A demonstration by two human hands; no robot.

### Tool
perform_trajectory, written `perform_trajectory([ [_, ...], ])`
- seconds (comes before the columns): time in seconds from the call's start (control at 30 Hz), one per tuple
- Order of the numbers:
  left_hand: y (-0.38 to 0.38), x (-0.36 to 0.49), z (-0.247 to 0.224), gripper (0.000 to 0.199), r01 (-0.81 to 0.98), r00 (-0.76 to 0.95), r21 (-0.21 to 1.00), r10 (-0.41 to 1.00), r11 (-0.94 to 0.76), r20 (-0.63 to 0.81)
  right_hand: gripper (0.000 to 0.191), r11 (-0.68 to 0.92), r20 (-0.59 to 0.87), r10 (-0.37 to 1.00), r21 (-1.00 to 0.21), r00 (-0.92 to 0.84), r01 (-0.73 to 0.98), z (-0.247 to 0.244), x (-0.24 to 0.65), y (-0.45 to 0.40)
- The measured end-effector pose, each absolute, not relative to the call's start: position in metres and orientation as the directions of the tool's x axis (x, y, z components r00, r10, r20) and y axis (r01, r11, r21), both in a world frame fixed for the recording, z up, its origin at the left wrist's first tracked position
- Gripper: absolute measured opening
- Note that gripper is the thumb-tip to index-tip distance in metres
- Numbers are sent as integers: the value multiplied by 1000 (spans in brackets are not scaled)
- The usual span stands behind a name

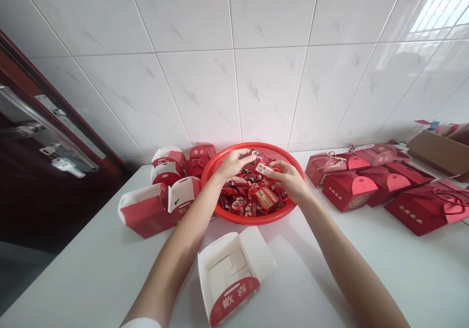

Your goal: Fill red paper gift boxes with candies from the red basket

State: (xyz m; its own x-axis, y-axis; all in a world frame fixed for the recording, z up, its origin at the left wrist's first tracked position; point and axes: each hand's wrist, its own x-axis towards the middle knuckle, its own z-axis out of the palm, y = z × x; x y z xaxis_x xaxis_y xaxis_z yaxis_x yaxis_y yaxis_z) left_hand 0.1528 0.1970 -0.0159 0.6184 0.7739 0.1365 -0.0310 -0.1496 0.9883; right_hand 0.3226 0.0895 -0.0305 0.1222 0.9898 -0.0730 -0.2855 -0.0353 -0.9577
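Both hands are over a round red plastic basket (251,220) heaped with red-wrapped candies (249,206). My left hand (232,164) reaches over its back left part, thumb and fingers close together by a small wrapped piece; what they hold, if anything, is too small to name. My right hand (287,179) is at the right side, its fingers pinching a red and white candy packet (263,167). In front of the basket stands an open red and white box (227,269), with nothing inside it.
Open red and white boxes (146,210) stand left of the basket. Closed red gift boxes (350,191) stand in rows at the right, with a brown carton (436,147) behind. A tiled wall (271,88) backs the white table (84,269); a door (44,162) is at left.
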Motion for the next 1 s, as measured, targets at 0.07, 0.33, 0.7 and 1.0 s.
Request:
perform_trajectory([
  [0.07, 195, 154, -14, 46, -51, 631, 989, 763, -137, 139, 51, -38, -81, 987, -957, 139, -289, -30, 322, 89],
  [0.33, 191, 154, -13, 52, -68, 652, 971, 726, -229, 217, 53, -2, -46, 988, -958, 149, -287, -32, 323, 89],
  [0.7, 195, 155, -18, 58, -47, 710, 968, 674, -246, 206, 48, 36, -8, 992, -940, 128, -339, -32, 323, 90],
  [1.0, 199, 154, -22, 56, -30, 634, 957, 735, -288, 241, 43, 65, -10, 975, -942, 222, -330, -36, 325, 93],
])
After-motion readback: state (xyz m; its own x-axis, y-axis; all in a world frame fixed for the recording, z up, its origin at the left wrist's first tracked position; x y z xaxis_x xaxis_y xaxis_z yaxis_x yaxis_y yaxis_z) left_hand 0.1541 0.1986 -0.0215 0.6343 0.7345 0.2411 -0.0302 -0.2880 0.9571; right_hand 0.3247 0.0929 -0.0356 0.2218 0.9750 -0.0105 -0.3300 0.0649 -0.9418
